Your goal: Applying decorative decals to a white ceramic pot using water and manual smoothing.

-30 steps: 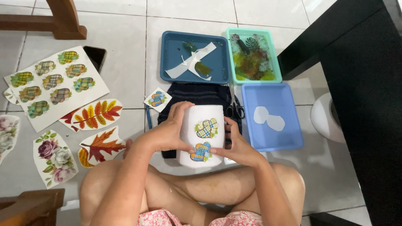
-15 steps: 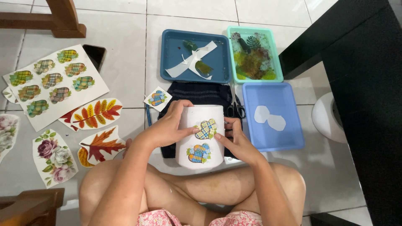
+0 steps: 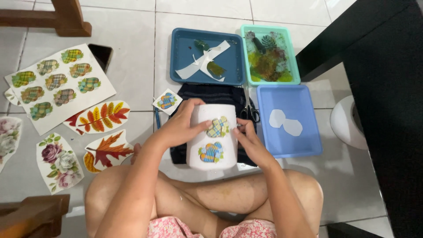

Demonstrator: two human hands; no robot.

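Note:
I hold a white cylindrical pot (image 3: 203, 140) on its side above a dark folded cloth (image 3: 211, 98), in front of my crossed legs. Two plaid heart decals sit on its wall, an upper one (image 3: 217, 127) and a lower one (image 3: 211, 152). My left hand (image 3: 183, 128) wraps the pot's left side, its thumb touching the upper decal. My right hand (image 3: 249, 143) grips the right side, fingertips at that decal's edge.
A sheet of plaid heart decals (image 3: 55, 86), leaf cut-outs (image 3: 102, 117) and rose cut-outs (image 3: 58, 161) lie on the tiled floor at left. Behind the pot are a dark blue tray (image 3: 207, 56), a teal tray with water (image 3: 269, 54), a light blue tray (image 3: 288, 121), and scissors (image 3: 250, 110). A black table (image 3: 379, 79) stands at right.
The pot has tilted and shifted slightly away from me. Both hands moved from the lower decal up to the upper one.

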